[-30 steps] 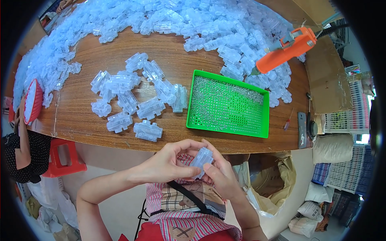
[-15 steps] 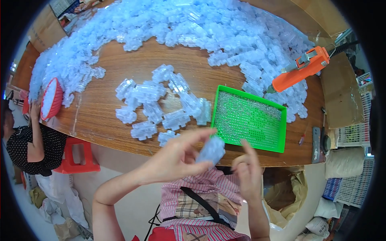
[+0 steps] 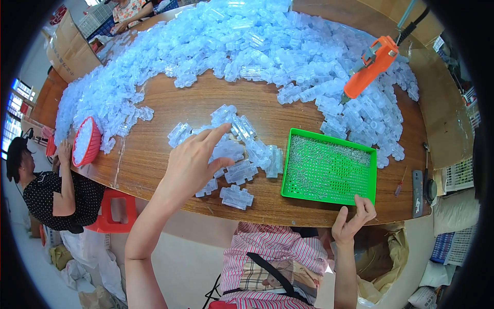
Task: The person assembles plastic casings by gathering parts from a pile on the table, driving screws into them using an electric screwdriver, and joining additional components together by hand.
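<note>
- The left hand is reaching, fingers spread and holding nothing, over the small cluster of clear plastic housings on the wooden table; picking one piece cleanly seems best.
- The right hand is hovering loosely open at the green tray, seemingly empty.

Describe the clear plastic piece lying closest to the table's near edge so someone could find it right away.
Start at the green tray on the wooden table. Left of it lies a small cluster of clear pieces, under the left hand. The piece sits alone at the cluster's near end, closest to the table edge, apart from the rest.
</note>
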`<action>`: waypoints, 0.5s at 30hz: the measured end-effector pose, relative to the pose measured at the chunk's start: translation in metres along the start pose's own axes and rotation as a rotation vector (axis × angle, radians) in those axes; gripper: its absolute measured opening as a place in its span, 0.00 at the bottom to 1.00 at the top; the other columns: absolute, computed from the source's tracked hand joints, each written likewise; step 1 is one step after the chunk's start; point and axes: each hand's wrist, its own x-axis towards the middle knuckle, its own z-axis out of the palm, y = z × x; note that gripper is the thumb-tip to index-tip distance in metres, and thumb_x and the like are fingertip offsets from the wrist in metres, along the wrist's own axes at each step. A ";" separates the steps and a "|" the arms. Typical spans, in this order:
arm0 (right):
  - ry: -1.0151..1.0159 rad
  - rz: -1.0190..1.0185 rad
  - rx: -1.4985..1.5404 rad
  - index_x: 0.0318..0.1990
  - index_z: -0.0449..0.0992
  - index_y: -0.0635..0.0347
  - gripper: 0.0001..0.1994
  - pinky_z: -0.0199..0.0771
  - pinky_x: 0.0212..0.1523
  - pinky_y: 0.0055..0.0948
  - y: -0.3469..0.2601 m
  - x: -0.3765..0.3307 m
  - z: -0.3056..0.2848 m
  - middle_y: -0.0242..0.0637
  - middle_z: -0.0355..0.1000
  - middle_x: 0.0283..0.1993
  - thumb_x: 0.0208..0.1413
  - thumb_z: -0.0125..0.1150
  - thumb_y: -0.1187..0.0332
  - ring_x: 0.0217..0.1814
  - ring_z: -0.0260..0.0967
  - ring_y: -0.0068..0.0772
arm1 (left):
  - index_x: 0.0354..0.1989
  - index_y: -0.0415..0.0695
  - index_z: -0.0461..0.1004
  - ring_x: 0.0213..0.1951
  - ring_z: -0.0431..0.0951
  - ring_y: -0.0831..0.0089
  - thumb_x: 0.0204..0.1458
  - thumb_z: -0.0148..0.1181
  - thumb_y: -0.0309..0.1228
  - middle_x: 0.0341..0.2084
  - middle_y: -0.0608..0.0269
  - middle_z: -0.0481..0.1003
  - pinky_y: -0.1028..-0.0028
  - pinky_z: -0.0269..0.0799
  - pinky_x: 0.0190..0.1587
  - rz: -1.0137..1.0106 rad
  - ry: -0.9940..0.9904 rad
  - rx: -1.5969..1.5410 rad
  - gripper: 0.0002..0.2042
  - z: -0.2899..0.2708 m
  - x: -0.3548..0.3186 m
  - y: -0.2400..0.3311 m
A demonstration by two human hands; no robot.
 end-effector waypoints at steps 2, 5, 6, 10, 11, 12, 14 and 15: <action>-0.010 0.000 0.005 0.56 0.64 0.66 0.21 0.54 0.56 0.42 0.001 0.000 -0.001 0.49 0.58 0.51 0.55 0.53 0.71 0.53 0.54 0.46 | 0.54 0.49 0.70 0.39 0.75 0.57 0.48 0.65 0.35 0.40 0.58 0.77 0.61 0.71 0.43 -0.003 -0.037 0.042 0.23 0.000 0.017 0.000; -0.012 -0.010 -0.001 0.55 0.66 0.65 0.20 0.55 0.53 0.41 0.004 0.000 0.000 0.48 0.59 0.49 0.55 0.53 0.69 0.51 0.55 0.45 | 0.49 0.49 0.74 0.44 0.74 0.60 0.49 0.63 0.33 0.37 0.60 0.76 0.65 0.70 0.44 0.147 0.056 0.103 0.17 0.015 0.047 -0.012; -0.007 -0.012 -0.012 0.54 0.67 0.65 0.20 0.57 0.51 0.41 0.005 -0.001 0.001 0.48 0.60 0.48 0.54 0.54 0.67 0.50 0.55 0.43 | 0.48 0.53 0.75 0.52 0.68 0.59 0.49 0.62 0.30 0.44 0.63 0.73 0.64 0.68 0.49 0.157 -0.027 0.137 0.16 0.022 0.057 -0.017; -0.006 0.005 -0.016 0.53 0.67 0.64 0.19 0.57 0.50 0.41 0.002 0.001 0.001 0.48 0.61 0.48 0.54 0.54 0.67 0.49 0.56 0.43 | 0.44 0.56 0.75 0.61 0.56 0.54 0.48 0.62 0.26 0.54 0.65 0.64 0.53 0.53 0.61 0.355 -0.109 0.273 0.15 0.040 0.083 -0.030; -0.001 0.010 -0.015 0.53 0.68 0.64 0.19 0.57 0.50 0.41 0.001 0.002 0.001 0.48 0.61 0.48 0.54 0.54 0.67 0.49 0.56 0.43 | 0.44 0.56 0.75 0.61 0.56 0.54 0.48 0.62 0.26 0.54 0.65 0.64 0.53 0.53 0.61 0.356 -0.105 0.278 0.15 0.039 0.087 -0.035; 0.003 0.018 -0.018 0.53 0.68 0.64 0.19 0.57 0.50 0.41 0.001 0.002 0.001 0.48 0.61 0.49 0.54 0.54 0.67 0.49 0.56 0.43 | 0.41 0.53 0.75 0.61 0.57 0.54 0.46 0.63 0.25 0.52 0.64 0.66 0.52 0.53 0.60 0.346 -0.163 0.241 0.13 0.037 0.090 -0.036; 0.007 0.026 -0.005 0.52 0.68 0.64 0.18 0.56 0.50 0.41 0.000 0.003 0.001 0.47 0.62 0.49 0.54 0.54 0.67 0.49 0.56 0.43 | 0.38 0.49 0.74 0.61 0.57 0.54 0.45 0.63 0.24 0.50 0.64 0.67 0.51 0.52 0.60 0.333 -0.219 0.211 0.11 0.030 0.091 -0.039; 0.005 0.037 0.000 0.52 0.68 0.64 0.18 0.56 0.50 0.41 0.000 0.002 0.000 0.47 0.62 0.48 0.54 0.54 0.67 0.49 0.56 0.43 | 0.37 0.48 0.73 0.60 0.59 0.56 0.45 0.63 0.24 0.48 0.63 0.68 0.51 0.51 0.60 0.371 -0.180 0.201 0.11 0.027 0.090 -0.040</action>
